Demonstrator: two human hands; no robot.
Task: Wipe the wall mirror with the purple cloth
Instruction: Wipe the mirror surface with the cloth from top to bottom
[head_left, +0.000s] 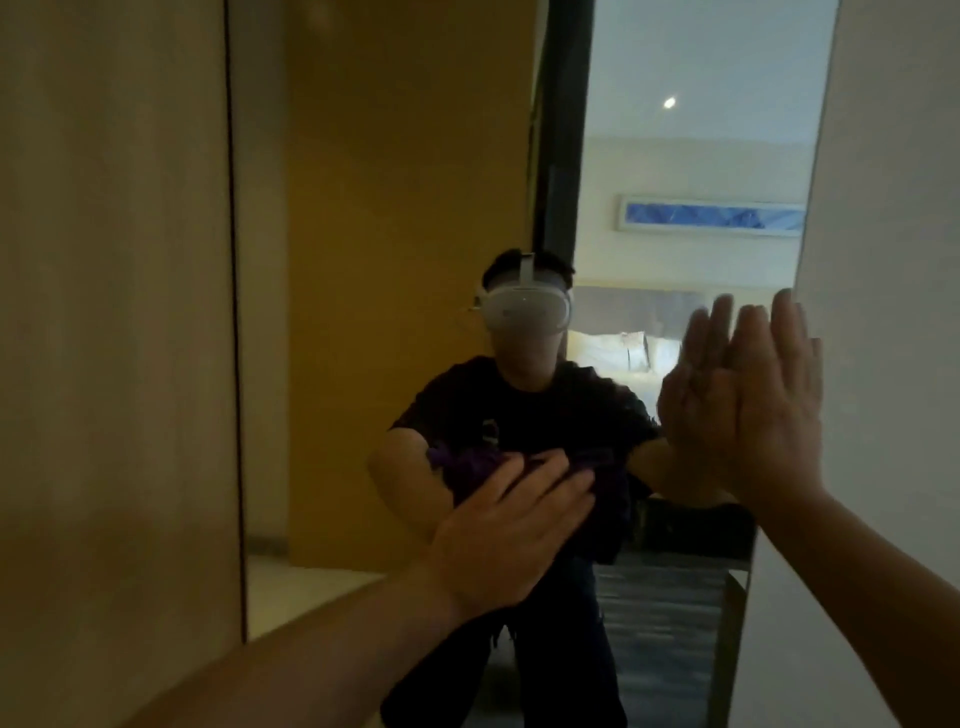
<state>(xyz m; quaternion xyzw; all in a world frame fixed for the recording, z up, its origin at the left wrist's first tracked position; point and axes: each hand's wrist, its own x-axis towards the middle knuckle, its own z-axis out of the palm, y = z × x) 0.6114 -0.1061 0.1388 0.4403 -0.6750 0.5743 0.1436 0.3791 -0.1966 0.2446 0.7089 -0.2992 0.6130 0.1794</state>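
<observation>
The tall wall mirror (395, 182) fills the middle of the view and reflects me. My left hand (511, 530) presses the purple cloth (467, 470) flat against the glass at about waist height of the reflection; the cloth is mostly hidden under the palm, and its folds show above the fingers. My right hand (774, 410) rests flat on the mirror near its right edge, fingers straight and pointing up, holding nothing. Its reflection meets it palm to palm.
A beige wall panel (114, 312) borders the mirror on the left, a pale wall (893, 260) on the right. The glass reflects a wooden door, a dark door frame, and a room with a bed and a blue picture.
</observation>
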